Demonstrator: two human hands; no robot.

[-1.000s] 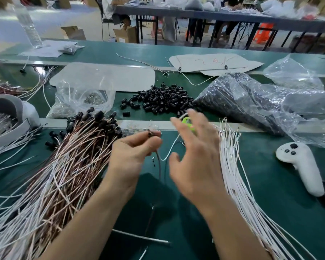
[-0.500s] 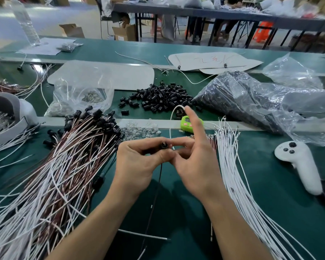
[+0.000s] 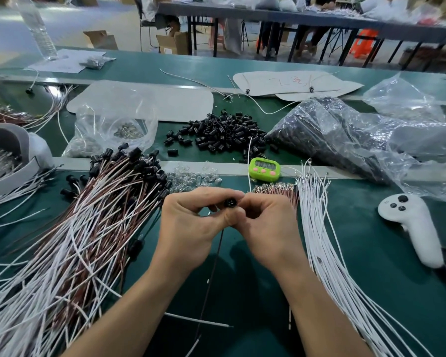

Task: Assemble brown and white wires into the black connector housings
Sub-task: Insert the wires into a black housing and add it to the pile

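At centre frame the left hand (image 3: 188, 222) pinches a black connector housing (image 3: 228, 203), a brown wire (image 3: 214, 264) trailing down, while the right hand (image 3: 265, 222), fingers closed, feeds a white wire (image 3: 250, 161) in; next, probably, seat it fully

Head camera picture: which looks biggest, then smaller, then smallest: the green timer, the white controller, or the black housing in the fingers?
1. White controller, largest.
2. Green timer.
3. Black housing, pinched between both hands' fingers, smallest, and partly hidden.

All three lie at a similar distance from the camera, so the order looks safe.
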